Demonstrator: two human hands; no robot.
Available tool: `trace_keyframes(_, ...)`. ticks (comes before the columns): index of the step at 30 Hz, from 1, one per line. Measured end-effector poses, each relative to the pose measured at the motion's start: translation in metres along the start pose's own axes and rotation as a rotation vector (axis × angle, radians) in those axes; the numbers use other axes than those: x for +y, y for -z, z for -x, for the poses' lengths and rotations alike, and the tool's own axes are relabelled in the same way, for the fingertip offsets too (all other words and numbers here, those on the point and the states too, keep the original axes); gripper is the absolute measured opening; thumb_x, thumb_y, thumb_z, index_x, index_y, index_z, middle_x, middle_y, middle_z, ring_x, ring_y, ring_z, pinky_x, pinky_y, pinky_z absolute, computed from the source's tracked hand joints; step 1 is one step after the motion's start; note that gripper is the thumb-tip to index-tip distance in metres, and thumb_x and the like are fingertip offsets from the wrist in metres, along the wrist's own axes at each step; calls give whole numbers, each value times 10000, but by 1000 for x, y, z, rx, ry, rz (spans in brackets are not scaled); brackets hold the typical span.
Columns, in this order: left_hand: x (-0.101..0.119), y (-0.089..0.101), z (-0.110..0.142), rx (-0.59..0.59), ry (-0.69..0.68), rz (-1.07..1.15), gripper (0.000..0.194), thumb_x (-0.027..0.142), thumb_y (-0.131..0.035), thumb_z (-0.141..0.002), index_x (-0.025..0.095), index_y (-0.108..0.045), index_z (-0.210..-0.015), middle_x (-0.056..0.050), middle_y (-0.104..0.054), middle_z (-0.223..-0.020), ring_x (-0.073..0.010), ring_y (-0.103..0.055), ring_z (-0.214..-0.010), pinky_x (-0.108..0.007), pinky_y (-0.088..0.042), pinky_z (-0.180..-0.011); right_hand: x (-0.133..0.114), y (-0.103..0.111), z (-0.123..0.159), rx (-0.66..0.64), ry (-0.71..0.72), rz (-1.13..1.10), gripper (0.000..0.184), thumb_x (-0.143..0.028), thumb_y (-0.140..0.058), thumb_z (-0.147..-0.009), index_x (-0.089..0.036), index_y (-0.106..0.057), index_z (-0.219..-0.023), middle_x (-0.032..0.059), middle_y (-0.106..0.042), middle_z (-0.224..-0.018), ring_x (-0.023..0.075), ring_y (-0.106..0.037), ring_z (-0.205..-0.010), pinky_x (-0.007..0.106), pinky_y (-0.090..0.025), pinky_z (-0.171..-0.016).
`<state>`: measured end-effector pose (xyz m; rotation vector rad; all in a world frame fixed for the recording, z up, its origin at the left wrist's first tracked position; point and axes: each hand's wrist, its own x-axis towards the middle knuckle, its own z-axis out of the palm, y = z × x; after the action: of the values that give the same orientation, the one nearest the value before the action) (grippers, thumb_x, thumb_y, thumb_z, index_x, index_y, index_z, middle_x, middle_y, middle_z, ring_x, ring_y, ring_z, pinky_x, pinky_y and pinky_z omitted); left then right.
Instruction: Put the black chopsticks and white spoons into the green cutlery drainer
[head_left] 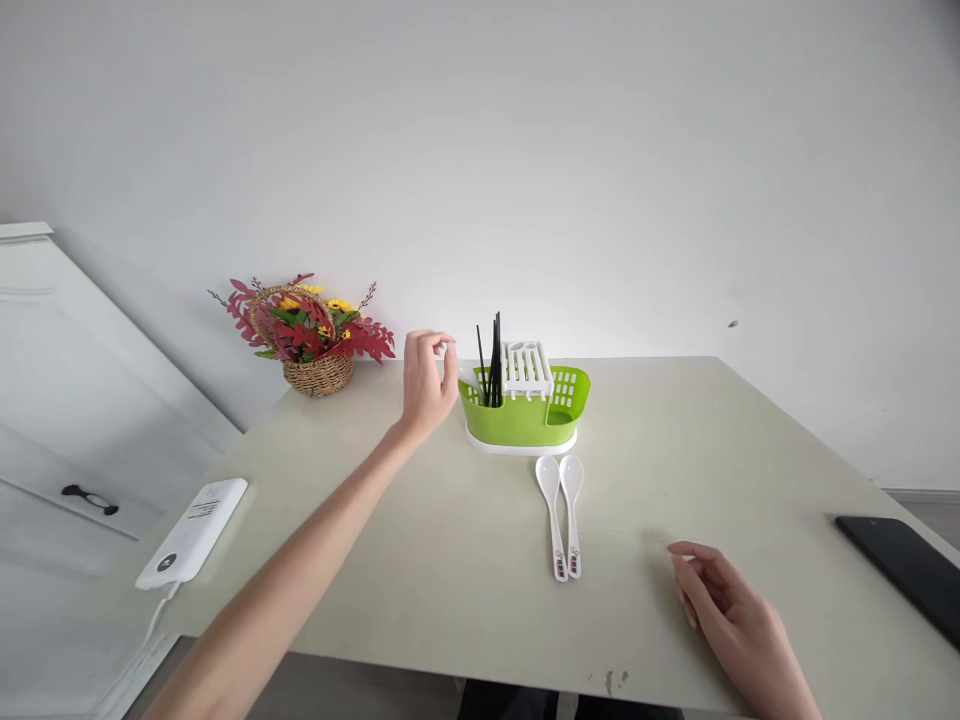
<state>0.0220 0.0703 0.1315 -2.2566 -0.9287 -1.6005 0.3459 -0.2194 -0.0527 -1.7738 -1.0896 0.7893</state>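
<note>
My left hand (429, 380) is raised at the left end of a green cutlery basket (517, 425), its thumb and fingers pinched on a white spoon (468, 377). The spoon slants over that end of the basket; my fingers hide part of it. Several black chopsticks (494, 365) stand upright in the basket, beside a white slotted rack (527, 368) across its middle. Two white spoons (548, 490) lie side by side before the basket, handles towards me. My right hand (731, 615) rests at the table's near right, fingers loosely curled and holding nothing.
A wicker basket (319, 377) of red and yellow flowers stands at the back left. A white power bank (191, 533) with a cable lies on the left of the table (420, 570), and a black phone (904, 570) on the right. Behind is a wall.
</note>
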Motion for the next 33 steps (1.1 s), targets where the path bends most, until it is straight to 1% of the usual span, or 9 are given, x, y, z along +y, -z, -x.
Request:
trace_keyframes(2,29,3,14,-20,25,73,166,333,-434,-1088,207,-538,-1117,-89,-632,-1014,-188,-610,-856,-345,-521,-801,-4,-1,2,18,5,-13,498,-648,-599,-905,-277,-639,-1235,-38,-548,-686,175,-539,-590,280,-440,-569)
trace_keyframes(3,43,3,22,-119,49,124,163,330,-423,-1093,217,-540,-1092,-54,-642,-932,-165,-606,-759,-311,-508,-725,-7,-2,4,34,9,-20,490,-647,-594,-910,-279,-644,-1229,-40,-542,-683,172,-532,-588,281,-434,-571)
trace_keyframes(6,80,-3,51,-633,78,133,230,354,-395,-1095,240,-574,-1006,7,-660,-736,-144,-623,-599,-271,-427,-566,-15,-5,8,86,19,-32,464,-642,-564,-933,-284,-657,-1214,-42,-527,-683,164,-508,-589,284,-412,-578)
trace_keyframes(9,106,-17,75,-938,127,-50,270,469,-471,-1063,226,-570,-1131,-66,-742,-867,-230,-733,-714,-315,-467,-586,-21,-7,11,104,19,-23,467,-658,-552,-941,-283,-667,-1196,-39,-524,-682,165,-502,-591,288,-397,-570)
trace_keyframes(12,121,-31,90,-1073,170,-195,443,570,-502,-1037,172,-536,-1228,-179,-746,-1044,-335,-773,-878,-381,-529,-657,-23,-8,11,118,33,-23,481,-678,-543,-938,-285,-673,-1182,-42,-511,-667,168,-500,-585,288,-395,-563)
trace_keyframes(17,134,-46,101,-1170,237,-293,541,533,-390,-1086,79,-490,-1362,-211,-755,-956,-368,-782,-897,-401,-542,-694,-25,-8,10,139,38,-32,515,-699,-529,-931,-270,-685,-1172,-45,-490,-628,166,-479,-559,285,-380,-535)
trace_keyframes(23,133,-54,106,-1169,259,-284,491,493,-441,-1079,90,-503,-1352,-202,-763,-922,-368,-785,-905,-393,-536,-706,-25,-8,10,138,33,-37,518,-699,-525,-931,-272,-681,-1180,-49,-483,-623,164,-471,-563,278,-370,-534)
trace_keyframes(28,126,-48,110,-1146,230,-270,429,489,-464,-1066,127,-523,-1288,-196,-767,-984,-373,-780,-902,-405,-534,-710,-21,-8,8,142,49,-59,553,-718,-530,-930,-251,-682,-1184,-44,-501,-633,160,-486,-556,276,-386,-526)
trace_keyframes(33,109,-30,120,-1137,239,-271,381,498,-396,-1082,165,-531,-1211,-179,-774,-984,-361,-780,-871,-384,-508,-663,-18,-6,8,123,54,-59,544,-698,-533,-944,-250,-670,-1221,-38,-511,-662,163,-503,-578,275,-404,-542)
